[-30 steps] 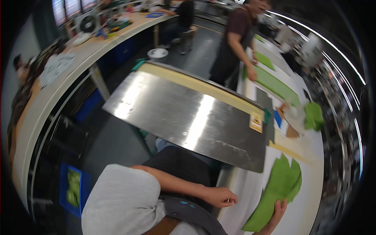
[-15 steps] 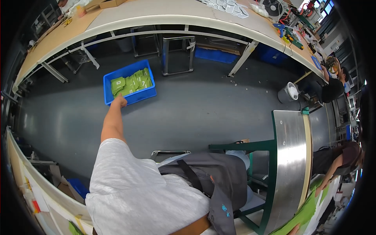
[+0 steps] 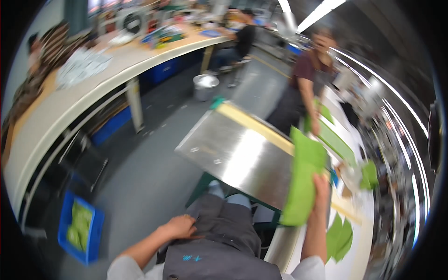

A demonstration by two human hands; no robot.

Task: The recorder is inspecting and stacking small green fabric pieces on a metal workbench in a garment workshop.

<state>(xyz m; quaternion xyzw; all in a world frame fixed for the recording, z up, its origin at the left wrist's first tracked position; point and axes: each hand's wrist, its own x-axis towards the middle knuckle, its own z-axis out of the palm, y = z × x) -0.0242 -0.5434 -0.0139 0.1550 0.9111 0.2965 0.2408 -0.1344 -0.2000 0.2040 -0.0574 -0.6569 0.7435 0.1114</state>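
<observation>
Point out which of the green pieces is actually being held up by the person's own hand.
The long green piece over the steel table, gripped by the right hand. The other green pieces lie flat on the white bench.

Counts around the steel table (image 3: 235, 156)

One blue bin (image 3: 79, 228) and one grey bucket (image 3: 205, 86) are seen left of it; two other people are seen beyond it.

A metal table (image 3: 238, 156) stands at twelve o'clock before the person's lap. At two o'clock, the right hand (image 3: 321, 184) holds a sheet (image 3: 303, 182) over the table's edge. The left hand (image 3: 179, 227) rests on the lap. A bin (image 3: 79, 228) sits on the floor at nine o'clock, a long worktop (image 3: 60, 109) beyond it.
</observation>
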